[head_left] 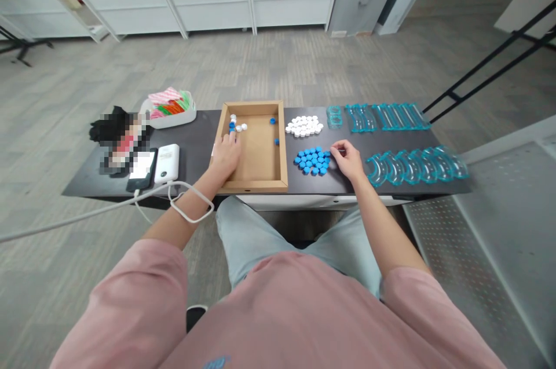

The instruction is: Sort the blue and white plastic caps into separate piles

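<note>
A shallow brown tray point(261, 183) sits mid-table. My left hand point(226, 154) rests inside its left side, fingers reaching toward a small cluster of white and blue caps point(237, 124) in the far left corner; it seems to pinch a blue cap. Two more blue caps point(274, 131) lie loose in the tray. To the right of the tray lie a pile of white caps point(304, 125) and a pile of blue caps point(313, 160). My right hand point(346, 159) sits beside the blue pile, fingers curled at its right edge.
Clear blue curved track pieces point(414, 165) and straight ones point(391, 116) fill the table's right end. At the left are a white bowl of coloured pieces point(169, 108), a phone point(142, 167), a white power bank point(167, 163) with a cable, and a black item.
</note>
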The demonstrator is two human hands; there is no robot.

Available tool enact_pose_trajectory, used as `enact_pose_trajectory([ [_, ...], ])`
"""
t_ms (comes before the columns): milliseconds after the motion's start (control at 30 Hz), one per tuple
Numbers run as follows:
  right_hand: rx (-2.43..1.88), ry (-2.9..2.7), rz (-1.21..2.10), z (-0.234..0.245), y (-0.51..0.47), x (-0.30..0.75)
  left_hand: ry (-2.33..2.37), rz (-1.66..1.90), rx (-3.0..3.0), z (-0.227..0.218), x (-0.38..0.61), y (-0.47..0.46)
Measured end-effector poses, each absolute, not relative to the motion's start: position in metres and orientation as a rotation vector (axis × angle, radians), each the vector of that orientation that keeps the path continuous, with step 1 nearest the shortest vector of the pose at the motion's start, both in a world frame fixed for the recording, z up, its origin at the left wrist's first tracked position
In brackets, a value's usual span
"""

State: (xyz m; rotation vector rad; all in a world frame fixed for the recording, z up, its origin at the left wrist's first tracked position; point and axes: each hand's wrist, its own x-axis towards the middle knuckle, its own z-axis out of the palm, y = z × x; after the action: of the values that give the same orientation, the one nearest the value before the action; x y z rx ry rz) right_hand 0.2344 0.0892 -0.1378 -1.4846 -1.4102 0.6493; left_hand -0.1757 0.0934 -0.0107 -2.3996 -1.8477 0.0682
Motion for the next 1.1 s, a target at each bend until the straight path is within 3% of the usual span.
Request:
enact_pose_trajectory([
  [233,-1.479,-1.433,0.677,-0.138,0.09,0.235,-1.959,0.223,-2.338,-0.02,-0.163,0.107],
  [467,-1.485,-1.446,0.685,-0.139,0.091,0.236,-2.146,0.111,-2.355,-0.014,-0.166,0.106],
  [700,-1.481,-1.441,0.691,-0.14,0.092,0.235,-2.592,-0.673,-2.512,-0.029,-0.154,0.118],
  [967,-1.498,-1.459,0.689,-0.136,0.09,0.234,-2.608,-0.716,-2.523,-0.04,-0.159,0.116],
  [1100,-1.492,-1.459,0.697,-0.137,0.09,0.234,-2.396,-0.663,-2.644,-0.037,-0.156,0.111],
])
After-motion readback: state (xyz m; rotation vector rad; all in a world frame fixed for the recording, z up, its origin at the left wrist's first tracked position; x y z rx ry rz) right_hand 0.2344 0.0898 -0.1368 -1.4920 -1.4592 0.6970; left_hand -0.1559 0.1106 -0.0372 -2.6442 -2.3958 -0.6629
